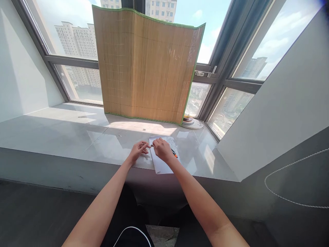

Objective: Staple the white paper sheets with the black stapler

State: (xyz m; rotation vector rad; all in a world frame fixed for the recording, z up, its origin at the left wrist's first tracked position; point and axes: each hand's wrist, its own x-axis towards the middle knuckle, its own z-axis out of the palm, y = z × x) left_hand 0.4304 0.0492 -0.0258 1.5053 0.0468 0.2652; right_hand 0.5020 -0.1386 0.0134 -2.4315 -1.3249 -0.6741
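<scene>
Sill (61, 140): pale tile, sunlit, below dark-framed windows.
Right hand (161, 148): over the paper (164, 167), fingers narrow, seemingly pinching a small brownish piece (151, 145), too small to name.
Left hand (139, 151): just left, fingers loosely parted, tips near that piece.
Paper: reaches the near edge.
Pen (175, 154): orange and black, right of the right hand.
Bamboo mat (149, 68): upright, far, against windows.

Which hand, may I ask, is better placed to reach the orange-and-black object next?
Probably the right hand: it is over the paper, close beside the orange-and-black object, while the left hand is mostly left of the paper.
</scene>
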